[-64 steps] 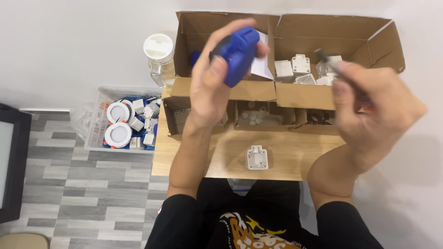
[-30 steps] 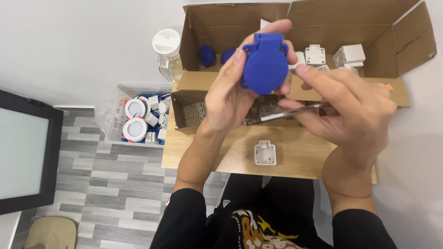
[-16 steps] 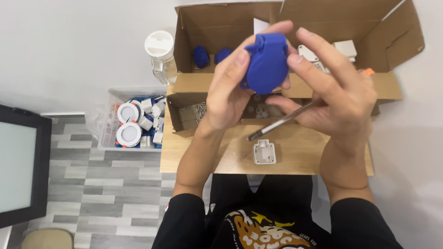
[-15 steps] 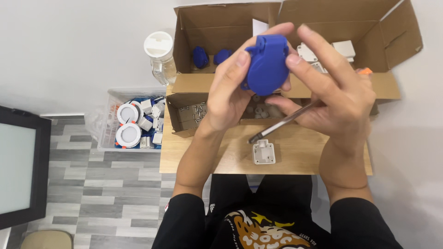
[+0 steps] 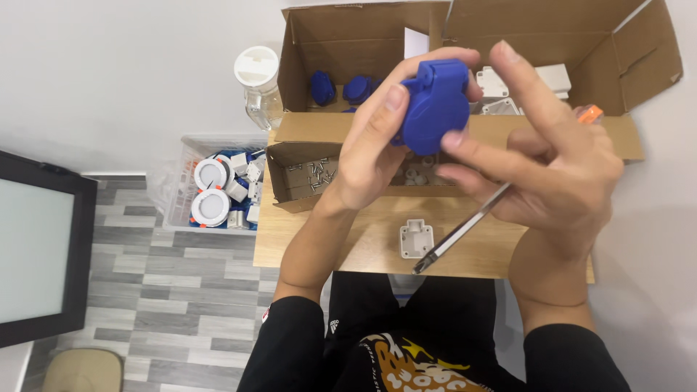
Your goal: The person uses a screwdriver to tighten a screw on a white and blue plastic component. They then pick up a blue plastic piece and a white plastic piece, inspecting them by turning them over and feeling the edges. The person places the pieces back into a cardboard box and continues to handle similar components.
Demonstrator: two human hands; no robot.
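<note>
Blue socket cover (image 5: 434, 105) held up between both hands: left hand (image 5: 377, 145) pinches its left edge, right hand (image 5: 548, 170) fingertips press its lower right. Right hand also grips a screwdriver (image 5: 465, 226), shaft angled down-left. White base (image 5: 416, 239) lies on table (image 5: 341, 239) below the hands.

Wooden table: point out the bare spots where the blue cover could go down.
The wooden table is bare left of the white part, below the screw box. Its back is crowded with cardboard boxes.

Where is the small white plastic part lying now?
The white plastic part lies on the wooden table, below the left hand, beside the screwdriver tip.
</note>
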